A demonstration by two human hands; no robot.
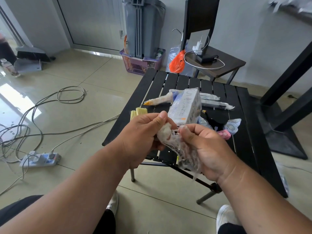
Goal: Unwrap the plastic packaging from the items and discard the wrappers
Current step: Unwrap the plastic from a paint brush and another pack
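Observation:
Both my hands hold a stretched, bunched strip of clear plastic wrap [175, 142] above the near edge of the black slatted table [243, 132]. My left hand [143, 132] pinches a wad of it between thumb and fingers. My right hand [202, 146] grips the other end, with strands trailing down over the palm. A small dark item shows through the wrap between the hands. Behind them on the table stands a plastic-wrapped white box [187, 107]. A wrapped item with an orange tip [158, 100] and wrapped pens [214, 103] lie further back.
A yellow-bristled brush [138, 112], a tape roll [233, 125] and a pink item [223, 134] lie on the table. On the floor at left are cables and a power strip [40, 159]. A grey bin [143, 26] in a purple basket [140, 64] and a chair [211, 59] stand behind.

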